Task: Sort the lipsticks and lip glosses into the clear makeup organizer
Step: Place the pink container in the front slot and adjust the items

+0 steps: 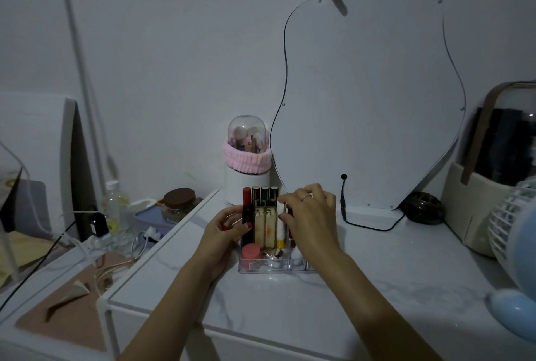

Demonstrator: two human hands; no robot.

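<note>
Head view, clear organizer [261, 269] holding upright lipsticks [262, 209], hands [311, 215] at its sides

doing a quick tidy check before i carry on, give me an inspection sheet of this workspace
surface: white marbled tabletop, dim light
job's things: clear organizer holding upright lipsticks and glosses, pink-capped tube in front
clutter: domed brush holder, blue fan, dark jar
grippers: left hand holds the organizer's left side; right hand pinches a slim tube
cables: black cord under the mirror
surroundings: cluttered side table with bottle, jar, wires
</note>
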